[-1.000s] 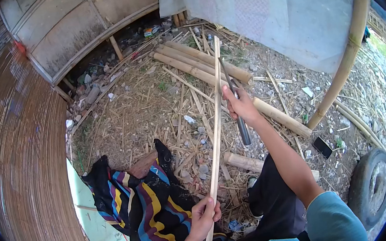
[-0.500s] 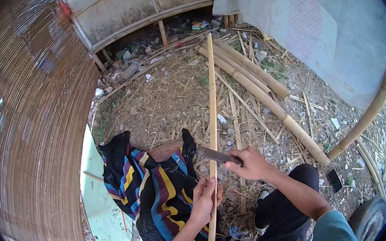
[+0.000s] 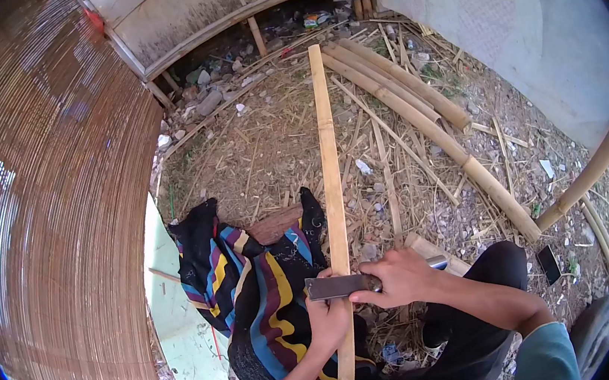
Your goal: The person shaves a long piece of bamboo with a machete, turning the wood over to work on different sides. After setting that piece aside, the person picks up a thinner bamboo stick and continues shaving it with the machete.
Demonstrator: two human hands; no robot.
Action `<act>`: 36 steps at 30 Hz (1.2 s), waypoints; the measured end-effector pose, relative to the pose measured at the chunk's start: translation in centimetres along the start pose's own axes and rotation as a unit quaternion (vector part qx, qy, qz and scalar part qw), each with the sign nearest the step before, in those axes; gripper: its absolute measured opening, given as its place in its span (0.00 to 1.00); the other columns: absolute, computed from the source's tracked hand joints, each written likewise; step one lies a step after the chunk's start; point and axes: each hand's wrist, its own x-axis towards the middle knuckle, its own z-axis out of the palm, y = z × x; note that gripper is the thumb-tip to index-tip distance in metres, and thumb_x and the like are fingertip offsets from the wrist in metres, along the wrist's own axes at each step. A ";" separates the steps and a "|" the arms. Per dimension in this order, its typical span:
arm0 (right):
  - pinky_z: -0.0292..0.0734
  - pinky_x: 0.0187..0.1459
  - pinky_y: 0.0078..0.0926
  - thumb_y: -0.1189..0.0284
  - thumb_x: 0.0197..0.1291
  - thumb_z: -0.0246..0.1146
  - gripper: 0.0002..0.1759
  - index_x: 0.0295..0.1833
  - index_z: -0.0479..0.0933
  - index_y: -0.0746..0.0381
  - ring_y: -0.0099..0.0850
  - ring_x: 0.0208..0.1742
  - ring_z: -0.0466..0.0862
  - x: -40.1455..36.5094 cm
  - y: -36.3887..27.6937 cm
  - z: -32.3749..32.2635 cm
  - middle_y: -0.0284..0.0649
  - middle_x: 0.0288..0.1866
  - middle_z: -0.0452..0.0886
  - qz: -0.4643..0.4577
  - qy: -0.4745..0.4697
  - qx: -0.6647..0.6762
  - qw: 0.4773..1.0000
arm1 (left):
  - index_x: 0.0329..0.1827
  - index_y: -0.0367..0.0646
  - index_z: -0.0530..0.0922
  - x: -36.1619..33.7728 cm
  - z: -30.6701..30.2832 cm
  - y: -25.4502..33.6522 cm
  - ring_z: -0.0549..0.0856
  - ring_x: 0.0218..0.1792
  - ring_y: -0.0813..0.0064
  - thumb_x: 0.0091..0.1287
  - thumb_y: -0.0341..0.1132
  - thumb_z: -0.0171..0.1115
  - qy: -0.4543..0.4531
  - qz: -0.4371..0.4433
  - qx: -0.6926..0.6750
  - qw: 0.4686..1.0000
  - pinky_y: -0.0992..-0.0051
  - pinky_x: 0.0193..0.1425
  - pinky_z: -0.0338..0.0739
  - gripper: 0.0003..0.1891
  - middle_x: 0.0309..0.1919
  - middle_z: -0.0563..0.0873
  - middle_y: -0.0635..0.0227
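Observation:
A long split bamboo strip (image 3: 331, 179) stands lengthwise before me, its wide face showing. Below the blade, my left hand (image 3: 329, 322) is closed round the strip. My right hand (image 3: 397, 277) grips the handle of a broad knife (image 3: 336, 286), whose blade lies across the strip just above my left fingers. Under the strip and to its left, a striped cloth (image 3: 263, 292) is bunched up.
Bamboo poles (image 3: 433, 134) lie on the ground to the right. A green board (image 3: 176, 317) and a slatted screen (image 3: 60, 218) are at left. A phone (image 3: 548, 265) and a tire (image 3: 598, 329) lie at lower right. A brick-coloured block (image 3: 276, 225) sits behind the cloth.
The strip has turned to show its wider face. The knife has moved down the strip, close to my left hand, and its blade now lies more level.

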 end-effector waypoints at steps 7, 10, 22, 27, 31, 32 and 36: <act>0.79 0.25 0.40 0.34 0.53 0.52 0.38 0.36 0.81 0.62 0.46 0.20 0.81 0.3 0.7 -0.2 0.47 0.14 0.77 0.011 0.020 0.011 1.000 | 0.44 0.34 0.74 -0.6 0.1 0.5 0.78 0.22 0.86 0.69 0.25 0.46 -0.018 0.074 0.124 0.989 0.83 0.24 0.71 0.08 0.22 0.80 0.70; 0.79 0.30 0.44 0.36 0.56 0.51 0.38 0.37 0.81 0.64 0.46 0.24 0.83 2.4 3.7 -2.2 0.50 0.17 0.77 0.116 0.083 0.072 0.987 | 0.44 0.34 0.75 -1.9 1.6 1.5 0.79 0.19 0.86 0.72 0.34 0.50 -0.029 0.049 0.173 0.983 0.83 0.22 0.72 0.11 0.16 0.79 0.71; 0.76 0.34 0.41 0.41 0.61 0.50 0.35 0.39 0.81 0.65 0.46 0.27 0.82 1.9 5.3 -5.0 0.47 0.17 0.76 0.174 0.155 0.128 0.964 | 0.51 0.31 0.68 -1.0 2.4 2.0 0.79 0.22 0.76 0.70 0.29 0.53 -0.100 -0.049 -0.096 0.989 0.77 0.24 0.75 0.12 0.31 0.80 0.59; 0.77 0.31 0.42 0.38 0.56 0.53 0.34 0.35 0.80 0.62 0.47 0.25 0.81 0.6 3.0 -2.8 0.46 0.16 0.76 0.090 0.076 0.072 0.990 | 0.62 0.33 0.68 -0.1 2.0 2.5 0.73 0.24 0.79 0.71 0.31 0.48 -0.063 -0.113 -0.282 0.951 0.80 0.27 0.67 0.19 0.33 0.79 0.64; 0.75 0.27 0.42 0.45 0.56 0.58 0.27 0.34 0.79 0.62 0.47 0.22 0.80 0.2 1.0 -2.8 0.46 0.16 0.75 0.001 0.024 0.053 0.998 | 0.58 0.33 0.71 0.5 0.8 0.9 0.72 0.23 0.80 0.71 0.32 0.47 -0.119 -0.104 -0.319 0.934 0.80 0.27 0.65 0.16 0.31 0.77 0.67; 0.75 0.25 0.41 0.42 0.54 0.59 0.30 0.35 0.79 0.61 0.47 0.20 0.80 0.2 1.0 -2.5 0.45 0.14 0.75 -0.004 0.016 0.048 0.999 | 0.59 0.36 0.69 0.6 0.7 0.6 0.70 0.23 0.82 0.72 0.34 0.47 -0.128 -0.117 -0.308 0.936 0.80 0.27 0.66 0.17 0.28 0.75 0.69; 0.74 0.23 0.40 0.39 0.52 0.59 0.32 0.35 0.81 0.61 0.47 0.18 0.79 -0.2 0.0 -1.9 0.45 0.11 0.72 -0.026 0.002 0.042 0.999 | 0.64 0.40 0.65 0.3 1.4 2.0 0.69 0.22 0.86 0.74 0.41 0.46 -0.074 -0.158 -0.292 0.940 0.84 0.25 0.65 0.21 0.27 0.74 0.73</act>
